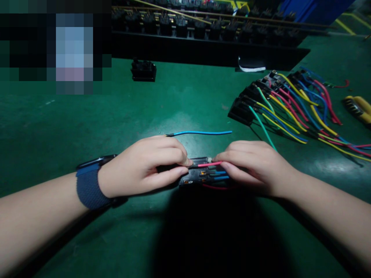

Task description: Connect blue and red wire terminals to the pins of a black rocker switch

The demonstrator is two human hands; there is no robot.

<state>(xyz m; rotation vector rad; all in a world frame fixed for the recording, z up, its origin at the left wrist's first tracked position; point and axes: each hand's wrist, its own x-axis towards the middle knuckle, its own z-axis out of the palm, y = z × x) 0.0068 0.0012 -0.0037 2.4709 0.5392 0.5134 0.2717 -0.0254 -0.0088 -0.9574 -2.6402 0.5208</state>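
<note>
Close above the green surface (87, 116), the left hand (156, 162) had its thumb and forefinger pressed together on the sleeved end of a red wire (207, 165), right over a small black socket (195, 177). Farther along, the right hand (255, 162) had thumb and fingertips closed on the same wire. Whether its terminal was seated was hidden by the left fingertips.

Two blue wires (222, 173) ran out of that socket toward the right hand, and another red strand (214, 187) curved below them, so the block looked partly wired. Brass-coloured contacts showed on its face; which slots were vacant could not be told.

Just beyond the hands lay a loose blue wire (203, 133), its sleeved end near the left knuckles, attached to nothing. Farther off to the right, a cluster of wired sockets (243, 112) trailed coloured leads and seemed more complete, with yellow-handled pliers (362, 108) near the edge of view. Toward the far side sat a lone black block (143, 72) with no coloured wires visible, just short of a long black rack (203, 50).
</note>
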